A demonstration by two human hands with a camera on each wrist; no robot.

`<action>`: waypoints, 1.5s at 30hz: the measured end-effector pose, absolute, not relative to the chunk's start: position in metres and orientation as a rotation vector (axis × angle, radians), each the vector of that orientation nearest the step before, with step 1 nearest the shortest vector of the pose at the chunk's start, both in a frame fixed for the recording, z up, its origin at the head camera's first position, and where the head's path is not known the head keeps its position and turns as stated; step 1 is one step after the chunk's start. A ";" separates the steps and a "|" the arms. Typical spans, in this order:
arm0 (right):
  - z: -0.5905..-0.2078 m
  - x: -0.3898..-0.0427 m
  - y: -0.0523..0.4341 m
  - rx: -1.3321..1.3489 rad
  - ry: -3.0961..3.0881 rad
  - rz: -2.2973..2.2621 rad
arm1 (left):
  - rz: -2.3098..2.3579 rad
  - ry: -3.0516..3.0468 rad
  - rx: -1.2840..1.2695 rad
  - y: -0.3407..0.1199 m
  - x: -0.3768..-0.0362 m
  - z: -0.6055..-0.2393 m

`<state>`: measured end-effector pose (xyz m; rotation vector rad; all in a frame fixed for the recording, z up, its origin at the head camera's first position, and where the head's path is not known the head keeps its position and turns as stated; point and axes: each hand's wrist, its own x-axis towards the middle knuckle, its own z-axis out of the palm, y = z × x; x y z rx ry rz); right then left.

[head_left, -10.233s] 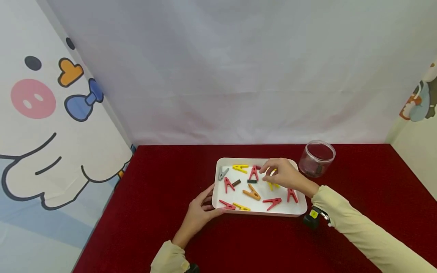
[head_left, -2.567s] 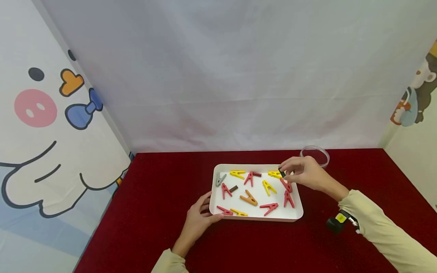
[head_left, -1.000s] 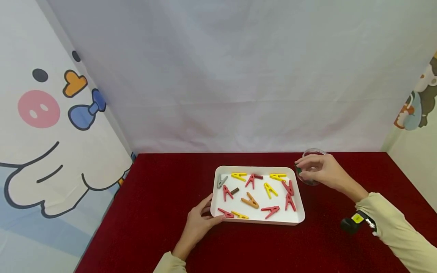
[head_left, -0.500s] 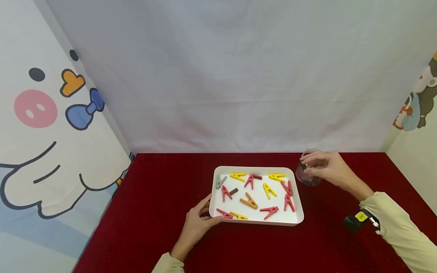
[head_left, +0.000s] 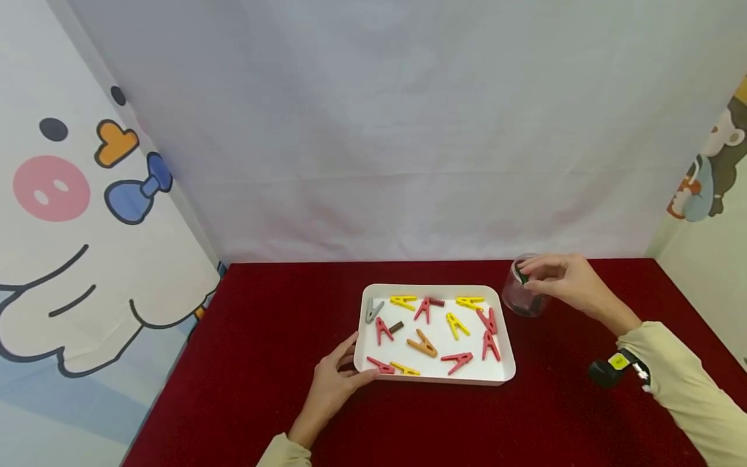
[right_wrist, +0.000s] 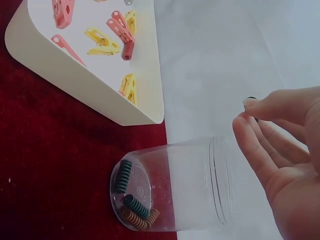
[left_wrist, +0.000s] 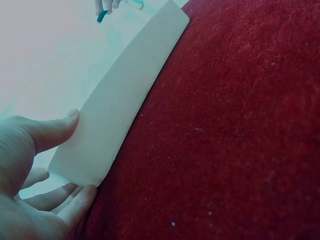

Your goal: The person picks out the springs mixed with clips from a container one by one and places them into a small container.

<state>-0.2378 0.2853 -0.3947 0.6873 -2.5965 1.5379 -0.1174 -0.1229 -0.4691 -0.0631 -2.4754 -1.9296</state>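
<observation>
My right hand (head_left: 566,282) pinches a dark green spring (head_left: 521,275) between thumb and fingertips, right at the mouth of a clear plastic jar (head_left: 512,299). Only a dark sliver of that spring shows in the right wrist view. Several springs (right_wrist: 123,176), dark green and brown, lie at the jar's bottom. My left hand (head_left: 332,386) grips the near left corner of a white tray (head_left: 443,380), thumb on the front wall and fingers round the side. In the tray lie a brown spring (head_left: 396,327) and a red spring (head_left: 436,302).
Spread over the tray are plastic clips: several red clips (head_left: 490,346), several yellow clips (head_left: 457,325), an orange clip (head_left: 423,344) and a grey clip (head_left: 374,311). The red cloth (head_left: 280,324) covers the table. A white curtain (head_left: 408,130) hangs behind it.
The right hand has lifted the dark green spring from the tray and carried it right to the jar, edging over its mouth in the last second. The left hand keeps its hold on the tray.
</observation>
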 end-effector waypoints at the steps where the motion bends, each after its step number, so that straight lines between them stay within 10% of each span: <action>1: -0.395 -0.238 0.286 0.684 -2.599 1.542 | -1.926 -2.474 -0.060 -0.124 -0.119 -0.474; 45: -0.394 -0.256 0.296 0.436 -2.776 1.382 | -1.904 -2.477 -0.071 -0.122 -0.113 -0.466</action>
